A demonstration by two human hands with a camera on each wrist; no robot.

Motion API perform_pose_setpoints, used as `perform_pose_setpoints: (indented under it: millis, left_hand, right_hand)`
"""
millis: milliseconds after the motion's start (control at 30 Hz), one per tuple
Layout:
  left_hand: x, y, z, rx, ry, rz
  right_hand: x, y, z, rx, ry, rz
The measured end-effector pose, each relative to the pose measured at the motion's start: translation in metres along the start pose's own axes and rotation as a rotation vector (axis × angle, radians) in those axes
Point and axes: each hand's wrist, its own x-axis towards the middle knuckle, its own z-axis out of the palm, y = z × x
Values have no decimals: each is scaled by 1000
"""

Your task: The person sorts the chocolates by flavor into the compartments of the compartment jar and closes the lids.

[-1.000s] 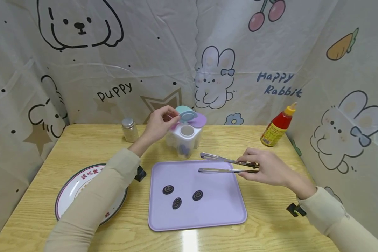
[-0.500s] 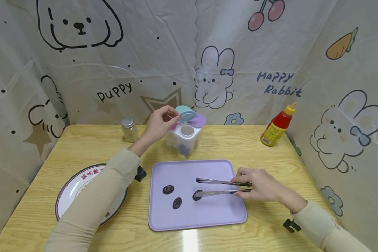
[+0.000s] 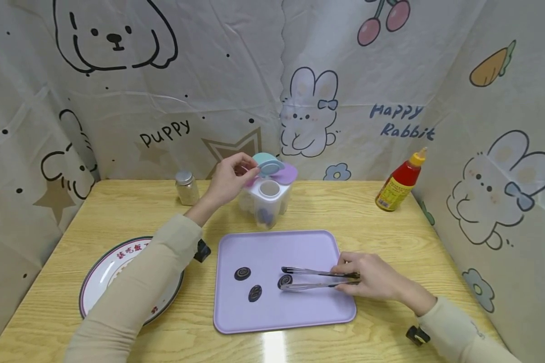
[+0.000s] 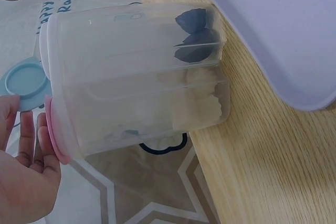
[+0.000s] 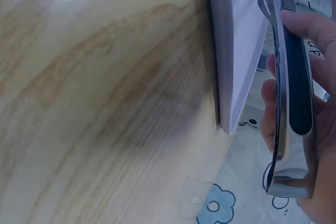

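In the head view my left hand (image 3: 229, 177) pinches the raised teal flip lid (image 3: 268, 162) of a clear divided storage container (image 3: 269, 206). Dark pieces (image 4: 197, 45) and pale ones (image 4: 202, 98) show through its wall in the left wrist view. My right hand (image 3: 371, 276) grips metal tongs (image 3: 306, 287) with black handles (image 5: 299, 85). The tongs' tips lie apart, either side of a dark oval swirled piece (image 3: 285, 280), perhaps chocolate, on the lilac tray (image 3: 295, 247). Two similar dark pieces (image 3: 242, 274) lie farther left on the tray.
A white plate (image 3: 97, 282) with red lettering stands left of the tray, partly under my left sleeve. Behind it is a small jar (image 3: 187, 189) with a silver cap. A red sauce bottle (image 3: 397, 184) stands at the back right. A printed cloth encloses the table.
My right hand has brought the tongs down and toward me, from above the tray's back edge to around the rightmost dark piece. My left hand has stayed at the lid.
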Motion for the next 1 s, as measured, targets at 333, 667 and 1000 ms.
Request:
perform_pose_setpoints:
  millis: [333, 667, 1000]
  left_hand:
    - [-1, 1, 0, 6, -1, 0]
    - [1, -1, 0, 15, 4, -3]
    - [1, -1, -1, 17, -2, -21]
  right_hand:
    - [2, 1, 4, 9, -8, 2]
    - [2, 3, 5, 6, -9, -11]
    - [4, 1, 7, -29, 33, -81]
